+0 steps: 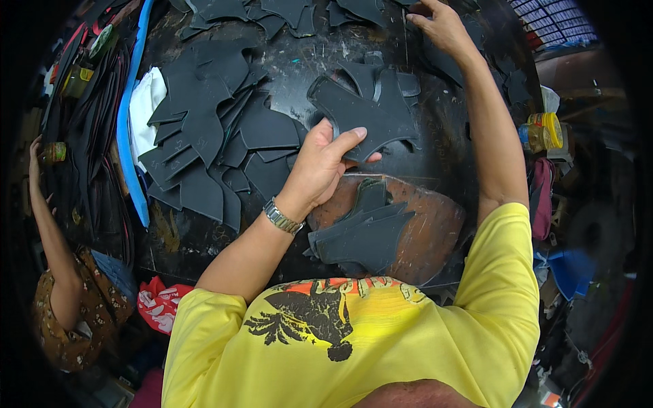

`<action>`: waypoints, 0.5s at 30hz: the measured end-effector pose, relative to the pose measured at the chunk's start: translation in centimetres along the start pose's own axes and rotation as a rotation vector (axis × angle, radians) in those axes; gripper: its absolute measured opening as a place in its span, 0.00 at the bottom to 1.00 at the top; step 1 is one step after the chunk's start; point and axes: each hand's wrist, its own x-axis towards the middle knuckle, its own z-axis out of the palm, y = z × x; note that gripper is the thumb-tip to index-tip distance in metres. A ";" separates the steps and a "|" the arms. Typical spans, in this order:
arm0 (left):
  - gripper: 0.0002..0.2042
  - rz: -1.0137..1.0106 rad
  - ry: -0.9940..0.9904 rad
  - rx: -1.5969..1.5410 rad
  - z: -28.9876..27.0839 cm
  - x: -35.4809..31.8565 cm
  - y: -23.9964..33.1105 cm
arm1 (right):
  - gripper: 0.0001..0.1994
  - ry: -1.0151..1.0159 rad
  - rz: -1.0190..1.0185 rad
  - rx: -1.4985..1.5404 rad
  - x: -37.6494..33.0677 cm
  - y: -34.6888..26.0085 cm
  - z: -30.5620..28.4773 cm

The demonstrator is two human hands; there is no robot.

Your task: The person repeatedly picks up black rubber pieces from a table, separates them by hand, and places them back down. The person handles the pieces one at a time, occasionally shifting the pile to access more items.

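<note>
My left hand (325,158) is closed on a black cut-out piece (364,112) with curved edges, thumb on top and fingers underneath. Other black pieces (391,85) lie beneath or behind it; how many are gripped, I cannot tell. At the far right my right hand (441,26) is stretched out beside more black pieces (441,60). Its thumb and fingers look apart, though the picture's top edge cuts off some fingertips. Nearest me, a small pile of black pieces (364,238) rests on a brown board (435,224).
A large overlapping heap of black pieces (197,136) covers the table's left side, beside a white cloth (148,112) and a blue strip (126,122). Further pieces (286,12) lie along the far side. Yellow-lidded jars (546,131) stand at right. Another person's arm (51,234) reaches up at left.
</note>
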 end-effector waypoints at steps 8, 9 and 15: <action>0.12 0.020 -0.006 0.114 0.2 0.1 -0.2 | 0.19 -0.488 0.083 0.432 -9.3 -6.2 -0.8; 0.13 0.015 0.000 0.128 0.1 0.1 -0.3 | 0.19 -0.545 0.120 0.473 -10.2 -6.6 -0.5; 0.13 0.033 -0.041 0.149 0.1 0.1 -0.5 | 0.28 -0.664 0.206 0.564 -12.7 -8.2 1.4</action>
